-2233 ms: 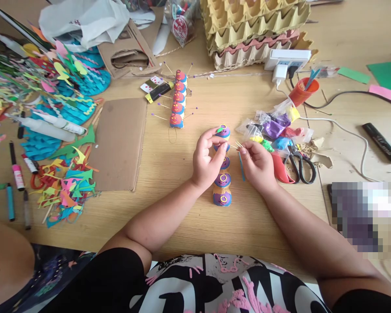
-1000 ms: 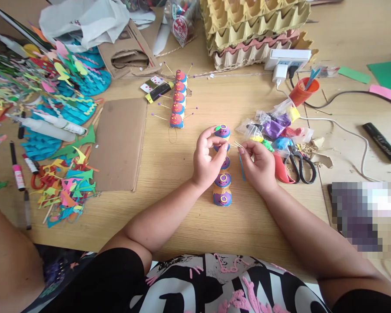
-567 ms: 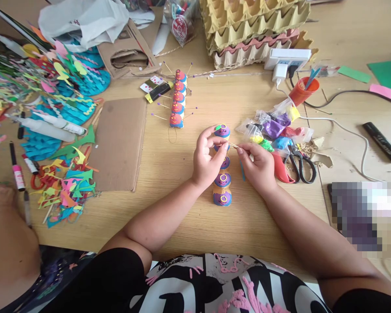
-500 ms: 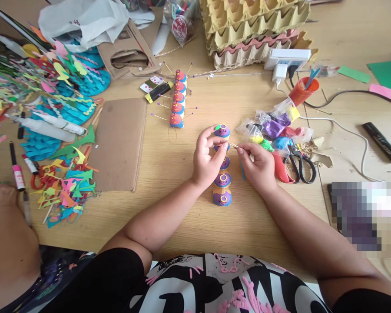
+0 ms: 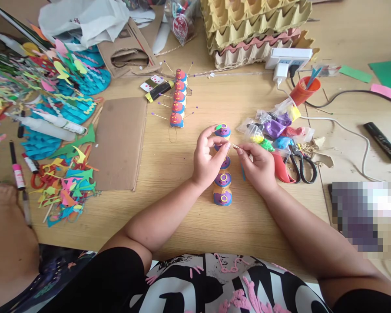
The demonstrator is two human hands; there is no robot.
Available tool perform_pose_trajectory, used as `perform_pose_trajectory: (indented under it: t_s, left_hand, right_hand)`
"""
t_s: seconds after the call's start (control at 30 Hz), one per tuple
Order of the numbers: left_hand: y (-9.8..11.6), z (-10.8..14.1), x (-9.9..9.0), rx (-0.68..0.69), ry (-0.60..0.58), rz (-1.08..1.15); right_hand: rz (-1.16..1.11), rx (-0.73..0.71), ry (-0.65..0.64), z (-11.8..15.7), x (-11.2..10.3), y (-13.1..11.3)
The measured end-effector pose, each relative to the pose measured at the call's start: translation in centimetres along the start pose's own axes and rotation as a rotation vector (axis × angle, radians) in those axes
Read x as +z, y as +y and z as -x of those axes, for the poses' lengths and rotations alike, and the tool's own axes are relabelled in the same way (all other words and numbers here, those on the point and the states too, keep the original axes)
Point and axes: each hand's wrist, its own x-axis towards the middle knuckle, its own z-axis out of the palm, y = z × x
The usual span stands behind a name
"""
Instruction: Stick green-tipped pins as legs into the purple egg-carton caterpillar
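My left hand and my right hand meet above a row of purple-and-blue egg-carton cups standing in a line. Between their pinched fingertips runs a thin pale stick, with one end at each hand. A small green piece sits by my left index fingertip, close to the top cup. Yellow rings lie on several cups; my left hand partly hides the second cup. Farther back left stands a red-and-blue egg-carton caterpillar with purple-tipped sticks poking out of its sides.
Bags of coloured clay and scissors lie right of my right hand. An orange cup, a power strip and stacked egg trays are behind. Cardboard and paper scraps lie left, near another person's arm.
Both hands stay in place with the thin stick between them. The whole view has shifted very slightly; nothing else visibly differs.
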Motion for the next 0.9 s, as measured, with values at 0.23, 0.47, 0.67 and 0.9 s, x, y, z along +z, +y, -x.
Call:
perform_pose_trajectory:
  t_s: [0.23,0.47,0.67,0.9]
  left_hand:
    - [0.1,0.0,0.1,-0.134,0.034,0.128]
    - [0.3,0.0,0.2,-0.185,0.028,0.193]
    - [0.5,0.1,0.4,-0.170,0.018,0.212]
    - [0.6,0.0,0.3,-0.206,0.055,0.209]
  right_hand:
    - [-0.050,0.033,-0.023,0.1,0.1,0.1]
    - [-0.204,0.145,-0.021,0.0,0.3,0.5]
    - [-0.261,0.186,0.002,0.1,0.4,0.7]
    - [-0.331,0.201,-0.067,0.3,0.5,1.0]
